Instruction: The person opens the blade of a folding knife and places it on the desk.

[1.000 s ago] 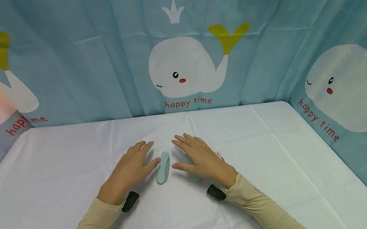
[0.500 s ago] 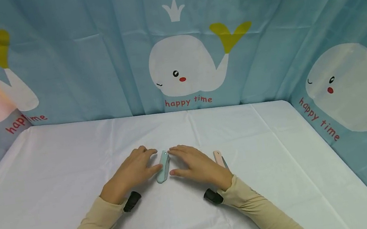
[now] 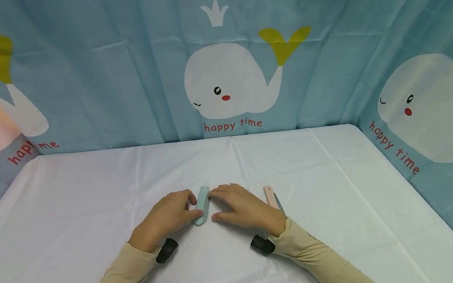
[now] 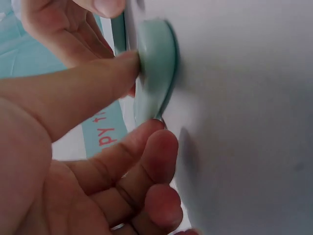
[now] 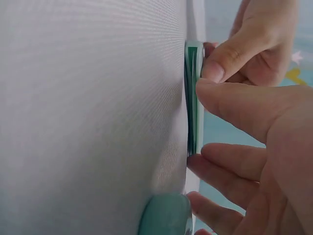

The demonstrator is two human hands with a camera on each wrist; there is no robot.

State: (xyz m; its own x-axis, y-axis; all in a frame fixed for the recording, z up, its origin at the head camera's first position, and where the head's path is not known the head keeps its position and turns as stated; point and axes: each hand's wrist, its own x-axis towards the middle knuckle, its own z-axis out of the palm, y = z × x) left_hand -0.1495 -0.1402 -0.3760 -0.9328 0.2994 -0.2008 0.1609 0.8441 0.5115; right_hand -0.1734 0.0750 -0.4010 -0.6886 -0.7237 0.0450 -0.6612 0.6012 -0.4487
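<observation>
A mint-green folding knife [image 3: 203, 197], its blade folded alongside the handle, lies slanted between my hands. My left hand [image 3: 167, 217] pinches it from the left. In the left wrist view the thumb presses the mint handle [image 4: 157, 49], and the index fingertip meets its narrow end. My right hand [image 3: 244, 209] is on the knife's other side, fingers loosely bent, with index fingertip right at the far end. In the right wrist view its thumb overlaps the knife [image 5: 191, 107]. Below these fingers appears a second mint knife [image 5: 166, 215], hidden under the hand in the head view.
A pink-handled folding knife [image 3: 270, 196], its dark blade slightly out, lies right of my right hand. White cloth [image 3: 330, 233] covers the table. Blue whale-printed curtains [image 3: 130, 77] stand behind and at both sides. A black wrist camera [image 3: 167, 250] sits by each cuff.
Both hands have come down and closer to the middle knife. The left fingers have curled in around it. My right hand has shifted so the pink knife shows more.
</observation>
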